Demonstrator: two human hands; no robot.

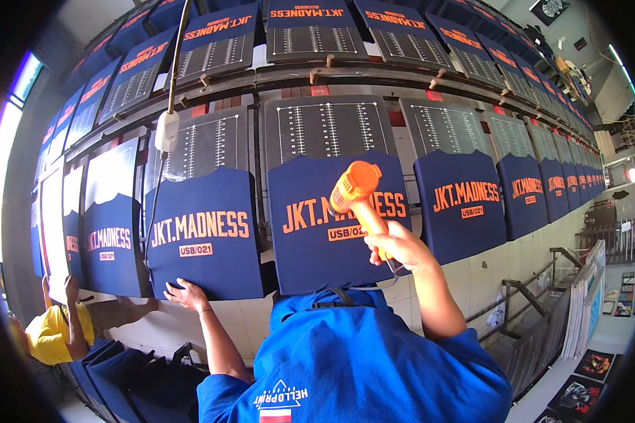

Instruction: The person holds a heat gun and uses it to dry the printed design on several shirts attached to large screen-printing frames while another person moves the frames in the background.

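Note:
My right hand (pixel 400 248) grips the handle of an orange heat gun (pixel 358 192), its nozzle aimed at the orange print on a navy fabric panel (pixel 310 247) laid on a long tiled table. My left hand (pixel 185 292) rests with fingers spread on the lower edge of the neighbouring navy panel (pixel 201 254), whose print looks paler. My blue shirt (pixel 353 366) fills the lower middle of the view.
Several more navy printed panels (pixel 462 204) line the table to the right and on the row behind. A white plug on a cord (pixel 166 130) hangs above the left panel. A person in a yellow shirt (pixel 53 331) works at the left. Metal racks (pixel 543 317) stand at the lower right.

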